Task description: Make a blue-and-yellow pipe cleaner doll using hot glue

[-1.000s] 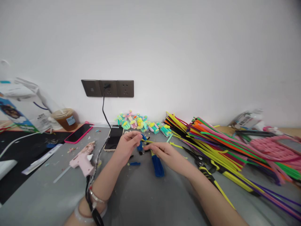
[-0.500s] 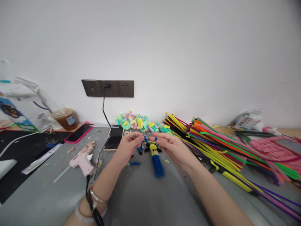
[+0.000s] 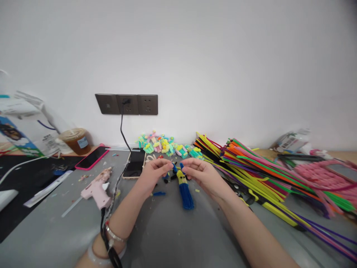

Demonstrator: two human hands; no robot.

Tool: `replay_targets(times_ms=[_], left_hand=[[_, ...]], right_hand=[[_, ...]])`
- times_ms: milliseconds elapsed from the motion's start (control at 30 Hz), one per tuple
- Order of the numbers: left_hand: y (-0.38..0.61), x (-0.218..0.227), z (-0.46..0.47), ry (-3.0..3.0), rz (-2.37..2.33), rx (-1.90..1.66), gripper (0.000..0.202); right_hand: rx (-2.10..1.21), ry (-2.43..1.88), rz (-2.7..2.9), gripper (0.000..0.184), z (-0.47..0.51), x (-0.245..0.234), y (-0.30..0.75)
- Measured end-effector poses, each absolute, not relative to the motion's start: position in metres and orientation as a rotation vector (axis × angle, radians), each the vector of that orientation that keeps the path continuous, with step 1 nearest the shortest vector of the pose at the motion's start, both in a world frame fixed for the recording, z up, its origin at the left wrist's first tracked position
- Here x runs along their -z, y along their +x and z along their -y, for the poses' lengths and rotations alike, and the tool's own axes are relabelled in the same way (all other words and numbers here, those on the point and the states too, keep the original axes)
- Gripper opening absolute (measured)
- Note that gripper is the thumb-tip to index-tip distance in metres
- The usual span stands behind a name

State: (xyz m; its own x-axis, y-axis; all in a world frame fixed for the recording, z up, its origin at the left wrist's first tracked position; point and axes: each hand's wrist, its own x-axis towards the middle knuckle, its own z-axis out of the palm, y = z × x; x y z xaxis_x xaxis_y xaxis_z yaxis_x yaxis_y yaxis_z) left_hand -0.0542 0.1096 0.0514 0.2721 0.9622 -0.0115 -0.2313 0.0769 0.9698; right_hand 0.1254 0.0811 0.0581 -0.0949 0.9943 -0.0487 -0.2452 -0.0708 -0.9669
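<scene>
My left hand (image 3: 153, 172) and my right hand (image 3: 198, 172) meet over the grey table (image 3: 173, 230), each pinching one end of a short blue pipe-cleaner piece (image 3: 176, 168). Just below my fingers lies a small figure (image 3: 183, 187) with a yellow head and a long blue tassel body, flat on the table. A short blue offcut (image 3: 158, 193) rests beside my left wrist. Small black bits lie near the figure's head.
A pink glue gun (image 3: 96, 189) lies at left, its cord running to a wall socket (image 3: 126, 104). Two phones (image 3: 92, 158) (image 3: 135, 165), an iced drink (image 3: 75, 140), a pile of finished pastel figures (image 3: 164, 145), a big heap of coloured pipe cleaners (image 3: 264, 167) and yellow-handled pliers (image 3: 267, 206) surround the hands.
My right hand has risen from the figure on the table and joined the left hand, both now pinching the small blue piece; the hands have drawn closer together.
</scene>
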Motion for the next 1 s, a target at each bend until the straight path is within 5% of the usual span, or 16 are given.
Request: replay_targets(times_ms=[467,767,1000], left_hand=[[-0.0551,-0.0492,-0.1092,1.219,-0.873,-1.039,0.032],[-0.0595,-0.0484,-0.1185,0.990,-0.917,-1.374,0.034],[-0.0541,-0.0521,-0.1096,1.107,-0.926,-1.131,0.038]], right_hand=[[-1.351,-1.046,1.122,0.030,-0.0824,-0.0542,0.1246],[-1.074,-1.098,1.154,0.026,-0.0822,-0.0549,0.1265],[-1.133,-1.067,1.202,0.027,-0.0829,-0.0516,0.1248]])
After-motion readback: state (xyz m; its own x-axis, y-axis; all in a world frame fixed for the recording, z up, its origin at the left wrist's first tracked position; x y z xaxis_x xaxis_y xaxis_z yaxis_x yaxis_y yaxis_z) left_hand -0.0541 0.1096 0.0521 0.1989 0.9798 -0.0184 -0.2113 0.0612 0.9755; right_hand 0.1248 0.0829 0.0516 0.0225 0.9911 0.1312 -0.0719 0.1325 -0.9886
